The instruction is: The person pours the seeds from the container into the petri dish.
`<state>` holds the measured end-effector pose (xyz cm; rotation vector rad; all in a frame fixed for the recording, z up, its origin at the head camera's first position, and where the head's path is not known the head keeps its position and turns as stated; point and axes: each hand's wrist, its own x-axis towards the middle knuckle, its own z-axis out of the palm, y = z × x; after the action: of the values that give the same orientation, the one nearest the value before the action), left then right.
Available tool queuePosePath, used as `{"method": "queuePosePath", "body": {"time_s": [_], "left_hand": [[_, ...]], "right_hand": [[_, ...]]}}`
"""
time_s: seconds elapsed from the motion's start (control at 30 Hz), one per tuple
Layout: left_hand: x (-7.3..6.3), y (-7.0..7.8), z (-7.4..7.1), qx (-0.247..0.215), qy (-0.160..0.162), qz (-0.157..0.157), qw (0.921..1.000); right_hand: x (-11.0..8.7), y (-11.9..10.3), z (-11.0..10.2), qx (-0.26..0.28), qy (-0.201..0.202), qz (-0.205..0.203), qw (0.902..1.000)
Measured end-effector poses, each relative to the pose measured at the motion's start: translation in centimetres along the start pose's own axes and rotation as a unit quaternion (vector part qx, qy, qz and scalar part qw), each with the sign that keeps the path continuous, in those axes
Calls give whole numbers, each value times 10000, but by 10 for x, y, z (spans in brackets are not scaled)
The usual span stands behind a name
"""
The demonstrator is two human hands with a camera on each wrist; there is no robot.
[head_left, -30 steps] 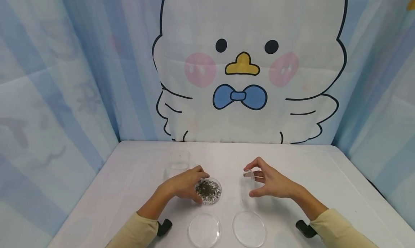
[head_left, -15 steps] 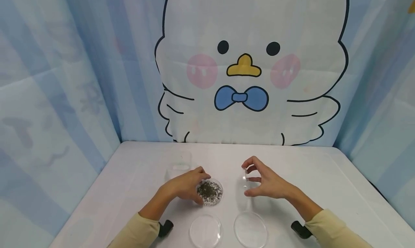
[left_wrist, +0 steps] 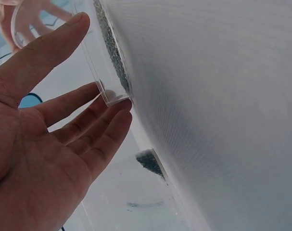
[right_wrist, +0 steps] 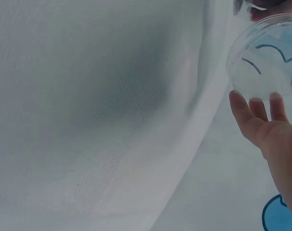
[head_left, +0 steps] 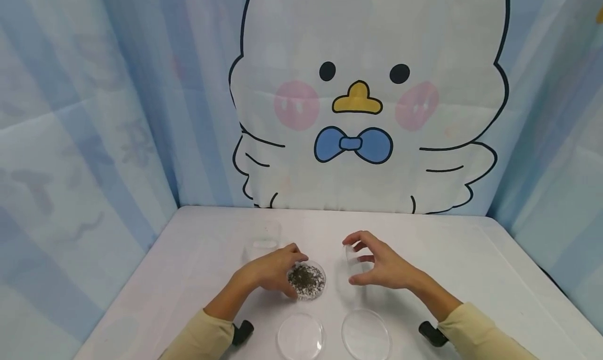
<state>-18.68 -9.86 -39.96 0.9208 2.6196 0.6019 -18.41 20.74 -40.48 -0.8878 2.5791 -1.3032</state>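
Note:
My left hand [head_left: 273, 272] grips a clear petri dish [head_left: 310, 281] by its side, thumb near and fingers far. Dark greenish granules cover its floor, and it sits upright on the white table. In the left wrist view the granules [left_wrist: 113, 53] form a thin layer behind the clear wall. To the right, my right hand [head_left: 386, 266] holds a second clear dish [right_wrist: 266, 62] by its rim, raised and tilted on edge. No contents show in it. Two clear round dishes or lids lie nearer the front, a left one [head_left: 300, 338] and a right one [head_left: 366, 335].
A clear, faint container [head_left: 264, 237] stands behind my left hand. The left wrist view shows a small dark heap [left_wrist: 150, 163] low down, its holder unclear. Patterned curtains [head_left: 85, 140] border the white table [head_left: 438, 255] at the back and sides.
My right hand has moved slightly left toward the filled dish, turning its dish from nearly edge-on to a little more face-visible. My left hand keeps hold of the filled dish.

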Motion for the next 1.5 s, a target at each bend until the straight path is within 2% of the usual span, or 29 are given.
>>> {"method": "queuePosePath", "body": {"time_s": [0.5, 0.77, 0.97, 1.23, 1.5], "left_hand": [[-1, -2, 3, 210, -56, -213, 9995], [-6, -2, -2, 264, -96, -354, 9990], [-14, -3, -11, 258, -283, -512, 9980], [-26, -1, -29, 84, -590, -1003, 9932], [-39, -1, -46, -149, -587, -1070, 9924]], "right_hand": [[18, -5, 18, -190, -362, -194, 9990], [28, -8, 30, -457, -557, -392, 9966], [36, -14, 43, -776, -766, -410, 9932], [47, -26, 57, -1313, -993, -247, 9861], [57, -34, 65, -1520, -1132, -291, 9814]]}}
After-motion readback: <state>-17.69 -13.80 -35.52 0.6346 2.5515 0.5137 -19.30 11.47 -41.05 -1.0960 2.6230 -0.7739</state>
